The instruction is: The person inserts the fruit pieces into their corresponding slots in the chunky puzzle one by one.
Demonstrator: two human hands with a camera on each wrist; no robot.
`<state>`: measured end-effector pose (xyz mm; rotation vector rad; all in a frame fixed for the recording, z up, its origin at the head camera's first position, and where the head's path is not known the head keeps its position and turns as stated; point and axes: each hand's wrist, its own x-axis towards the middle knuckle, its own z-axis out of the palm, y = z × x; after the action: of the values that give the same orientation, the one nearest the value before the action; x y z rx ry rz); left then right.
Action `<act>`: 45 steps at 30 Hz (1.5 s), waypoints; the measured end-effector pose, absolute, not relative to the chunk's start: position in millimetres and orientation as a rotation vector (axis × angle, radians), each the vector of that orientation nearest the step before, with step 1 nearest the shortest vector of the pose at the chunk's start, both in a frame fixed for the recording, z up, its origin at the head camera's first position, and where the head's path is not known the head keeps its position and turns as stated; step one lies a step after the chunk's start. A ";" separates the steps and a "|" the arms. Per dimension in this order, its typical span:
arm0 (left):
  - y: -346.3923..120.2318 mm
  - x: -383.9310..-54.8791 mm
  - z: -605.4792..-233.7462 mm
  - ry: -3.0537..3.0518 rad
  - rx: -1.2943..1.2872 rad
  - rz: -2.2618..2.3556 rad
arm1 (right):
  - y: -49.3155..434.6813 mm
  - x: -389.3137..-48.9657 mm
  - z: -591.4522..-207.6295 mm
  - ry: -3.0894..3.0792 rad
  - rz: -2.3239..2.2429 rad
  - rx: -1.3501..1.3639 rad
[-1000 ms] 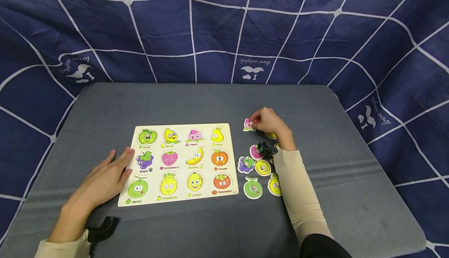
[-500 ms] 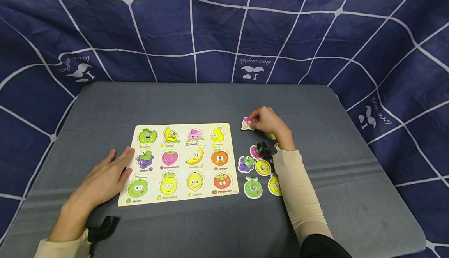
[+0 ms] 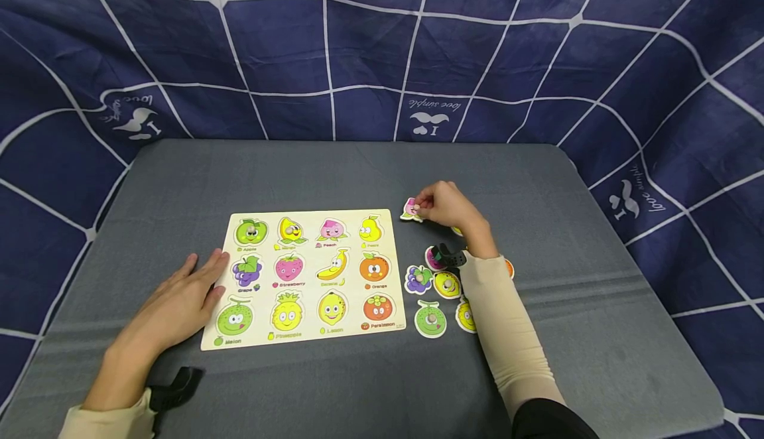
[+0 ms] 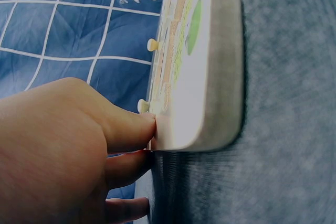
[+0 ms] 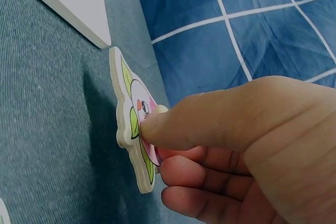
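Note:
A cream fruit puzzle board (image 3: 353,293) with printed fruit pictures lies flat on the left half of the table. My left hand (image 3: 173,310) rests at its left edge with fingers extended; in the left wrist view, the thumb (image 4: 131,129) touches the board's edge near a corner. Two small knobs rise from the board there. My right hand (image 3: 447,205) pinches the knob of a pink peach puzzle piece (image 3: 409,211) between thumb and fingers, just off the board's upper right corner. The right wrist view shows the piece tilted above the cloth, with green leaves and a face.
Several knobbed pieces lie right of the board: grapes (image 3: 418,280), melon (image 3: 430,319), a yellow smiling fruit (image 3: 447,285) and a pink one (image 3: 434,258). My right forearm (image 3: 504,333) hides others. A blue checked curtain (image 3: 370,48) hangs behind the grey table (image 3: 573,227).
My right hand has moved slightly left toward the board, carrying the peach piece. An orange piece's edge now shows beside the sleeve. The left hand and board have stayed put.

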<state>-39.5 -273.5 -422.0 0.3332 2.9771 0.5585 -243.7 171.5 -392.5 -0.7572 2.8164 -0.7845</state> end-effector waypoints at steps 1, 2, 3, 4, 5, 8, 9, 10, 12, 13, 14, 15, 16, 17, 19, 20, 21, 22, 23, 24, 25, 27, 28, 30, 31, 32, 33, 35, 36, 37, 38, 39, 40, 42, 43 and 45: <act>-273.4 -39.5 -422.1 2.977 0.330 0.557 | 170.6 -243.6 -392.7 2.815 -0.786 -0.764; -273.3 -39.5 -422.1 2.977 0.327 0.556 | 169.6 -243.4 -392.9 2.816 -0.781 -0.775; -273.2 -39.5 -422.2 2.977 0.325 0.554 | 168.2 -243.0 -393.1 2.815 -0.783 -0.783; -273.2 -39.4 -422.3 2.978 0.325 0.553 | 166.7 -242.6 -393.3 2.815 -0.781 -0.791; -273.2 -39.4 -422.4 2.979 0.325 0.552 | 165.2 -242.2 -393.2 2.815 -0.777 -0.803; -273.3 -39.3 -422.4 2.981 0.328 0.554 | 160.2 -240.3 -392.2 2.811 -0.765 -0.831; -273.4 -39.2 -422.4 2.982 0.331 0.556 | 158.6 -239.6 -391.9 2.810 -0.761 -0.836; -273.3 -39.1 -422.4 2.984 0.335 0.558 | 157.4 -239.2 -391.5 2.807 -0.757 -0.841; -273.2 -39.1 -422.2 2.985 0.337 0.561 | 155.2 -238.0 -390.4 2.803 -0.750 -0.846; -273.2 -39.1 -422.1 2.985 0.339 0.562 | 154.1 -237.3 -389.7 2.800 -0.748 -0.847; -273.2 -39.1 -422.1 2.987 0.342 0.562 | 153.1 -236.7 -389.2 2.797 -0.746 -0.845; -273.3 -39.1 -422.2 2.990 0.345 0.561 | 152.0 -236.1 -388.7 2.793 -0.746 -0.846; -273.3 -39.1 -422.3 2.991 0.349 0.560 | 151.0 -235.4 -388.0 2.788 -0.745 -0.849; -273.3 -39.1 -422.3 2.992 0.349 0.558 | 149.9 -234.7 -387.3 2.784 -0.745 -0.854; -273.4 -39.0 -422.3 2.994 0.352 0.556 | 147.6 -233.2 -385.8 2.771 -0.746 -0.870; -273.4 -38.9 -422.3 2.995 0.351 0.556 | 146.3 -232.5 -385.2 2.769 -0.746 -0.878; -273.5 -38.9 -422.2 2.994 0.349 0.555 | 145.1 -231.7 -384.5 2.768 -0.747 -0.888; -273.4 -39.0 -422.2 2.992 0.348 0.555 | 143.8 -231.0 -384.1 2.764 -0.751 -0.895; -273.4 -39.0 -422.1 2.990 0.344 0.554 | 142.6 -230.4 -384.0 2.763 -0.753 -0.903; -273.4 -39.2 -422.0 2.988 0.340 0.553 | 141.3 -229.8 -384.1 2.762 -0.755 -0.909; -273.3 -39.2 -421.8 2.985 0.336 0.552 | 140.0 -229.3 -384.2 2.761 -0.756 -0.915; -273.1 -39.5 -421.7 2.981 0.330 0.547 | 137.2 -228.5 -384.7 2.757 -0.758 -0.922; -273.0 -39.7 -421.6 2.980 0.330 0.543 | 135.8 -228.1 -385.0 2.752 -0.761 -0.923; -272.9 -40.1 -421.7 2.980 0.331 0.539 | 132.8 -227.0 -385.0 2.747 -0.758 -0.927; -273.2 -40.1 -421.8 2.979 0.332 0.537 | 131.0 -226.4 -385.1 2.740 -0.760 -0.926; -273.4 -40.2 -421.8 2.979 0.332 0.536 | 129.1 -225.7 -385.3 2.734 -0.762 -0.928; -273.5 -40.2 -421.9 2.978 0.336 0.533 | 127.2 -224.9 -385.5 2.728 -0.762 -0.932; -273.6 -40.2 -422.1 2.974 0.339 0.531 | 123.2 -223.1 -386.0 2.709 -0.763 -0.943; -273.6 -40.1 -422.1 2.970 0.339 0.532 | 121.3 -222.2 -386.4 2.701 -0.761 -0.949; -273.6 -40.0 -422.2 2.967 0.338 0.532 | 119.5 -221.5 -386.8 2.693 -0.760 -0.954; -273.5 -39.7 -422.2 2.966 0.338 0.534 | 117.6 -220.9 -387.2 2.687 -0.756 -0.963; -273.4 -39.5 -422.4 2.967 0.342 0.534 | 115.8 -220.3 -387.3 2.682 -0.755 -0.972; -273.4 -39.4 -422.5 2.970 0.344 0.537 | 114.0 -219.9 -387.4 2.676 -0.757 -0.978; -273.6 -39.0 -422.3 2.974 0.346 0.549 | 110.8 -219.3 -387.5 2.670 -0.761 -0.989; -273.7 -38.8 -422.1 2.977 0.345 0.552 | 109.1 -219.0 -387.3 2.666 -0.766 -0.995; -274.0 -38.7 -421.5 2.988 0.348 0.551 | 105.6 -219.1 -387.8 2.659 -0.773 -1.009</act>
<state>-38.7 -274.0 -421.5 0.3481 2.9879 0.5515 -219.1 105.6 -387.8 -1.0093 2.6588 -0.7733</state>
